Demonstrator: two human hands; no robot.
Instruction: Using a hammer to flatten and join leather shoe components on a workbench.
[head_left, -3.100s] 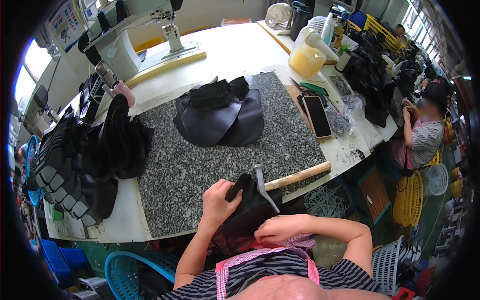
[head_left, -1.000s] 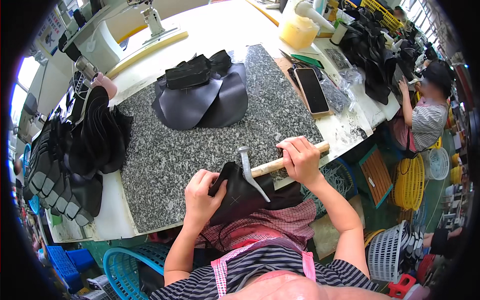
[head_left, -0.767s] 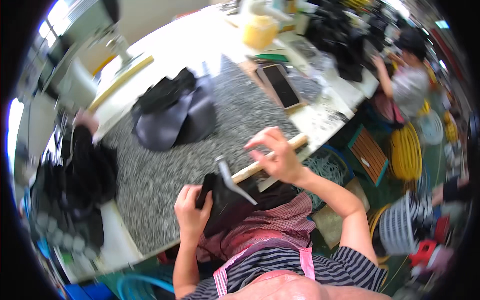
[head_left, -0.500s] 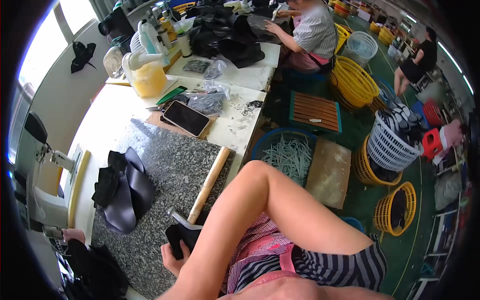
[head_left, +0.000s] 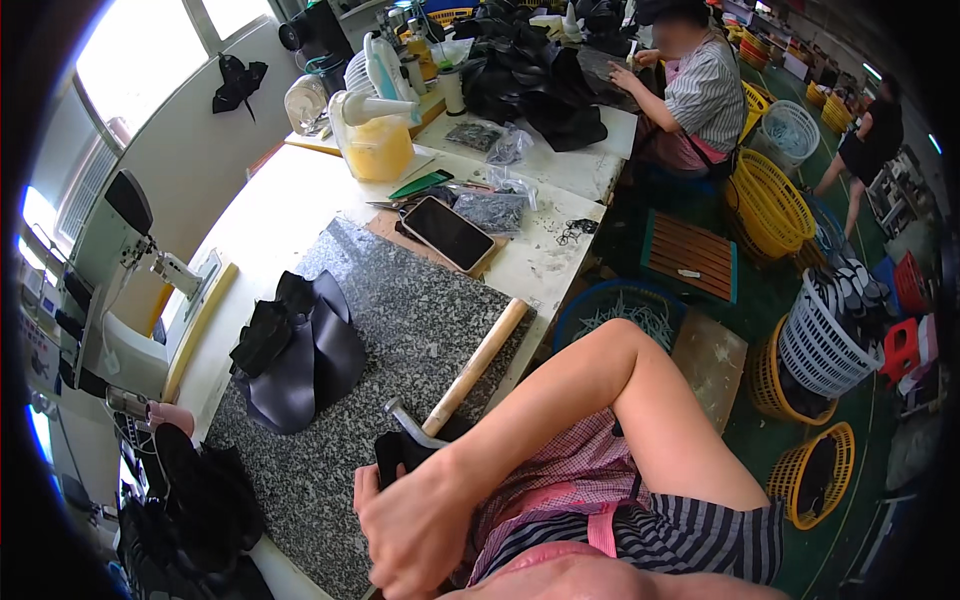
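Observation:
Low in the view, my right hand (head_left: 415, 530) is closed, its forearm crossing in front of my body. What it holds, if anything, is hidden. Partly behind it show the fingers of my left hand (head_left: 366, 486), gripping a small black piece of material (head_left: 390, 456); the rest of that hand is covered. Just beyond lies a hammer (head_left: 478, 365) with a wooden handle and metal head, resting on a speckled stone slab (head_left: 400, 330). Farther left on the slab sit dark, smooth cut pieces (head_left: 310, 360) in a loose pile.
A phone (head_left: 447, 233), bags of small parts (head_left: 490, 212) and a yellow glue container (head_left: 378, 148) stand beyond the slab. Black material (head_left: 190, 510) hangs at left. Baskets (head_left: 770, 205) crowd the right floor. A co-worker (head_left: 690, 100) sits at the far table.
My right hand has come up into view, now overlapping my left hand. The whole scene has shifted rightward as my head turned left. The hammer stays on the slab.

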